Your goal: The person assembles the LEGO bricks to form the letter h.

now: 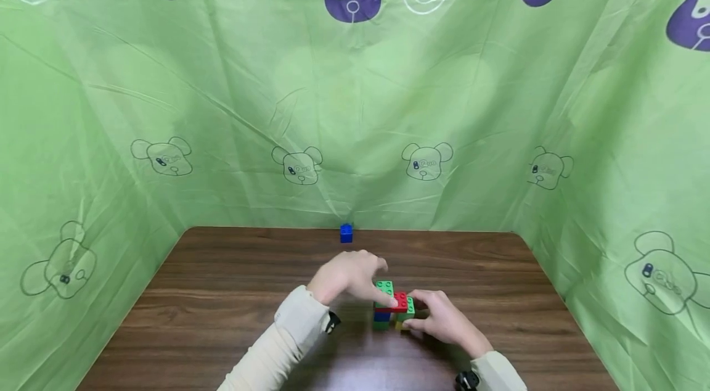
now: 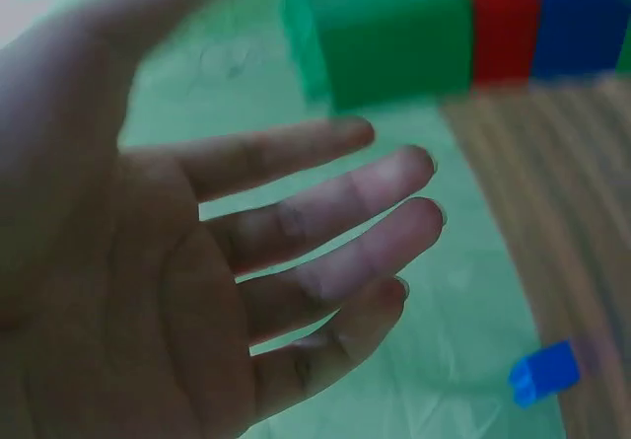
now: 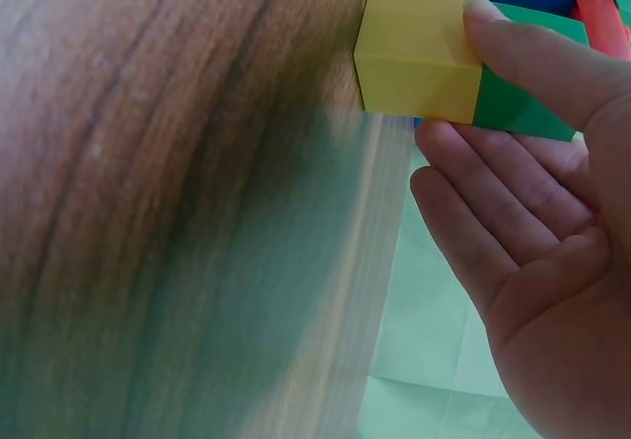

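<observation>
A toy-brick structure of two columns stands on the table in the head view. One column has a blue brick (image 1: 382, 317) over a green one. The other has a yellow brick (image 3: 414, 54) at the bottom with a green brick (image 3: 527, 74) above it. Across both lies a red brick (image 1: 402, 301), and a green brick (image 1: 384, 287) tops the left side. My left hand (image 1: 350, 275) reaches over from the left, thumb at the red brick, fingers extended beyond the structure. My right hand (image 1: 442, 318) pinches the yellow-and-green column between thumb and fingers.
A separate blue brick (image 1: 346, 233) sits by the far edge of the brown wooden table (image 1: 233, 292). Green cloth (image 1: 355, 107) printed with cartoon heads hangs behind the table and along both sides.
</observation>
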Demonstrator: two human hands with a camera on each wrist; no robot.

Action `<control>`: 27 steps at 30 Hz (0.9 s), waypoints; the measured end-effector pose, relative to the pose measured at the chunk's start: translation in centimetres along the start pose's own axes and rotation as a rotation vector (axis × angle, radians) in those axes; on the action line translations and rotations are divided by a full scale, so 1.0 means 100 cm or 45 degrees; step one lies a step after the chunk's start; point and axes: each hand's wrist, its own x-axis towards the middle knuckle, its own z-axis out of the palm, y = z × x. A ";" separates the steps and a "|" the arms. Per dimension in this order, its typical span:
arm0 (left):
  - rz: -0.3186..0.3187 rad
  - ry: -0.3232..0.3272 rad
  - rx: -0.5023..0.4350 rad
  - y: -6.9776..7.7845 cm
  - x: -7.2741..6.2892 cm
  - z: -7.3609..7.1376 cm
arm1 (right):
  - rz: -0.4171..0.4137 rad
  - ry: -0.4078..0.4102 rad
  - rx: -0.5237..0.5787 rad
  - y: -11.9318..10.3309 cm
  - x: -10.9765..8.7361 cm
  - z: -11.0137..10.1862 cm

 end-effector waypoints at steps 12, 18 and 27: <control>-0.275 0.568 -0.200 -0.072 0.047 0.007 | 0.001 0.022 -0.013 0.003 0.000 0.002; -0.413 0.481 -0.229 -0.104 0.084 0.058 | 0.015 0.006 -0.030 0.003 0.002 -0.002; -0.452 0.449 -0.048 -0.122 0.103 0.086 | 0.008 0.007 -0.003 0.002 -0.001 0.001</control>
